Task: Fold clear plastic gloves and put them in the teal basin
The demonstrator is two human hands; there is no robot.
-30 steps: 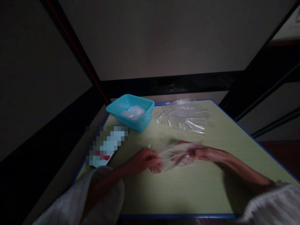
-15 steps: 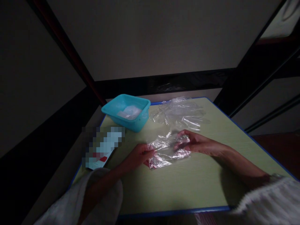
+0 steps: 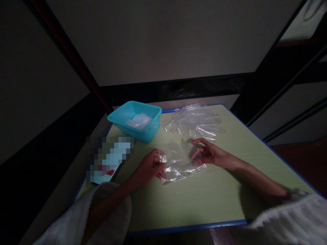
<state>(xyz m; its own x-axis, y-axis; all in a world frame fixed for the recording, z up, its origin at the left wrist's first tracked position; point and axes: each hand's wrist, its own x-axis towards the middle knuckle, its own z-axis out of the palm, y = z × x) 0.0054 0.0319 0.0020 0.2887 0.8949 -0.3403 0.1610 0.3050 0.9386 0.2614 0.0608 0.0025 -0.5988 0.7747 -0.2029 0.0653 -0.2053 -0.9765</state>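
A clear, thin plastic sheet (image 3: 176,165), roughly rectangular and shiny along its near edge, lies between my two hands low over the table. My left hand (image 3: 154,166) is closed on its left edge, thumb on top and fingertips partly seen through the film. At the right edge, my right hand (image 3: 206,153) has its fingers curled but apart, the index finger raised and the thumb touching the film. Beyond it are crumpled clear pieces (image 3: 195,120) with long strips like the fingers of disposable plastic gloves.
A turquoise plastic basket (image 3: 153,131) holding whitish, translucent material (image 3: 139,120) stands at the back left. Nearer lies a partly pixelated pale packet (image 3: 114,160) with a red mark. The pale table (image 3: 199,200) has a blue rim, with a wall panel behind.
The plastic sheet looks flatter and less crinkled. My right fingers have spread apart from their closer grip. The left hand keeps its hold, and the whole view has shifted slightly.
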